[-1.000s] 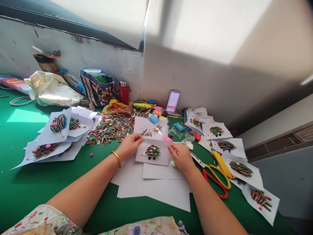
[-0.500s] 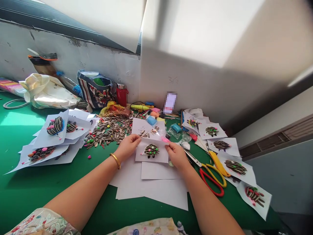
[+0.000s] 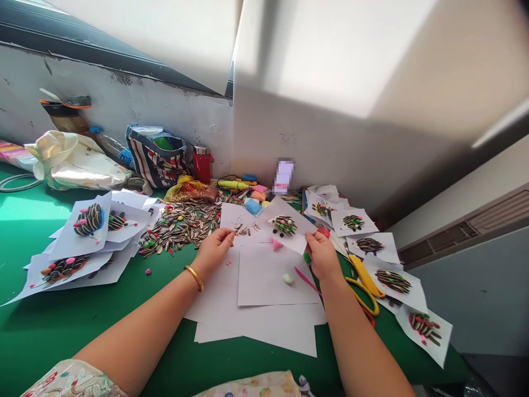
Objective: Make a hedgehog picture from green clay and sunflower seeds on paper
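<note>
Our hedgehog card has shifted right since the earlier frame, away from our left hand, and now tilts over the far side of the blank sheets, its right corner pinched between the fingers of our right hand. Our left fingers press together by the sheets' far left; we cannot tell whether they grip anything. Green surface surrounds the sheets; beyond them stands a scuffed wall.

Toward eight o'clock, my pale, floral-embroidered sleeve shows red stitching; a plain gold-coloured bangle rings my left wrist.
</note>
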`<action>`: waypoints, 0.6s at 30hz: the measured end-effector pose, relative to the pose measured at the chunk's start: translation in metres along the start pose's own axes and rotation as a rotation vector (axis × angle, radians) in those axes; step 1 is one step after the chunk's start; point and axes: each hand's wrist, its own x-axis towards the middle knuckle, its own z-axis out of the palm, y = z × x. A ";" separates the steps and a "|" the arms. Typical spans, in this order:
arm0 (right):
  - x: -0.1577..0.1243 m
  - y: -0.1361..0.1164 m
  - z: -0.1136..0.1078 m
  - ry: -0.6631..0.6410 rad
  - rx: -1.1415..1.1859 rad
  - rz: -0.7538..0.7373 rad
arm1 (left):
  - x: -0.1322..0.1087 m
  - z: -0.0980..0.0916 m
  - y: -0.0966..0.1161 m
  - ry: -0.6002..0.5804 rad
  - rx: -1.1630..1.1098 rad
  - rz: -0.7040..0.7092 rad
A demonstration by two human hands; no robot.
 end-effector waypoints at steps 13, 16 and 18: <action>0.058 0.010 -0.057 0.364 0.456 0.196 | -0.006 0.007 -0.005 -0.047 0.026 -0.013; 0.079 0.013 -0.067 0.429 0.472 0.233 | -0.007 0.007 -0.002 -0.056 0.059 0.000; 0.093 0.012 -0.070 0.457 0.469 0.246 | -0.007 0.006 0.000 -0.064 0.104 0.030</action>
